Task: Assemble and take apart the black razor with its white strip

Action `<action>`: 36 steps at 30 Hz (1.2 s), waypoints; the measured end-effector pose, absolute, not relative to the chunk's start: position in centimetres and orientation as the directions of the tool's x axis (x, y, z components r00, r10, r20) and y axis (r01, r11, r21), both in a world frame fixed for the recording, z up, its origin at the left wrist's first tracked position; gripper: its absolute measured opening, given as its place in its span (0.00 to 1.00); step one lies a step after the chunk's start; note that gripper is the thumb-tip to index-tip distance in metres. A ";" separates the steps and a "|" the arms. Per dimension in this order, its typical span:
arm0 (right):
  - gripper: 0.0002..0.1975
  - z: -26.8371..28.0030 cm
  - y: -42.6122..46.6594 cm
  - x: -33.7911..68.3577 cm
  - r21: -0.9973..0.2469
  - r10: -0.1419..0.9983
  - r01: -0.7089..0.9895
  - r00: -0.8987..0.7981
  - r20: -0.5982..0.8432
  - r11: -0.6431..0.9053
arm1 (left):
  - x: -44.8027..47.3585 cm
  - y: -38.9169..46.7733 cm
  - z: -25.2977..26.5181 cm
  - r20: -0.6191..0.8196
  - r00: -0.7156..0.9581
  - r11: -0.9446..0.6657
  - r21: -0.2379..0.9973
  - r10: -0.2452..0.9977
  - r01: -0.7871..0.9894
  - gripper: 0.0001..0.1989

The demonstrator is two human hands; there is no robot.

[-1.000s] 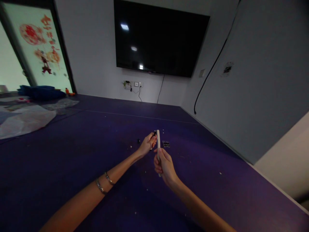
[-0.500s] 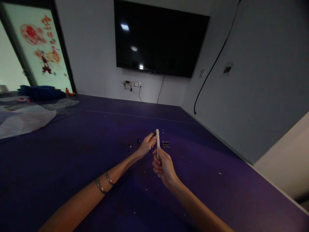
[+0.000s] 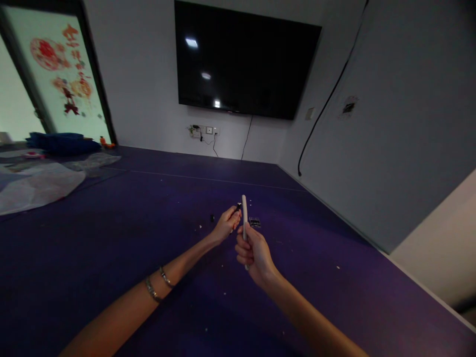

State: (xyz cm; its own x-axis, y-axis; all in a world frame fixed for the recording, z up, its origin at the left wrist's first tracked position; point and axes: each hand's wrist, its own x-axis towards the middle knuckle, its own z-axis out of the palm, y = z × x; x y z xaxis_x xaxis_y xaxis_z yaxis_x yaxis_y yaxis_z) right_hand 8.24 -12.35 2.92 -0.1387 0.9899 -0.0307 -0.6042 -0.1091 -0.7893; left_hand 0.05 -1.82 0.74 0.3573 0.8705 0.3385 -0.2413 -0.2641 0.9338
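The right hand [image 3: 257,250] grips the white rod [image 3: 244,210] near its lower end, top pointing up. Compared with half a second ago, the rod has shifted slightly right, and a narrow gap now shows between it and the dark tool [image 3: 238,207] clasped in the left hand [image 3: 224,224]. The black module [image 3: 255,222] lies unmoved.

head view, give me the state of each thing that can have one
left hand, closed on the dark tool
right hand, closed around the pale rod
pale rod, gripped, one end sticking out
dark tool, partly hidden in the grip
television, screen dark, with reflections
black cable, hanging, lower end loose
whitish sheet, lying spread and rumpled
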 end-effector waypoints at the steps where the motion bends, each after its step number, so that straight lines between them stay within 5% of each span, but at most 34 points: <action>1: 0.16 3.0 -12.3 8.3 -0.786 0.988 -0.607 -0.148 -0.035 -0.119 | 0.0 -1.8 0.7 0.335 0.365 -0.256 0.934 0.869 -0.249 0.13; 36: 0.17 2.5 -12.7 8.7 -0.786 0.985 -0.595 -0.139 -0.101 -0.165 | 0.1 -1.4 -0.1 0.350 0.385 -0.261 0.928 0.854 -0.266 0.14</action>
State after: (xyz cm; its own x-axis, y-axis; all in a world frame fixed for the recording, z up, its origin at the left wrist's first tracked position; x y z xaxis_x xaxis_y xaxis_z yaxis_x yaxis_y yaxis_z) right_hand 8.72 -12.69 2.48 -0.1393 0.9851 -0.1013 -0.5952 -0.1650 -0.7865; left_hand 0.09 -1.35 -0.06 0.3852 0.8537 0.3504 -0.2661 -0.2608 0.9280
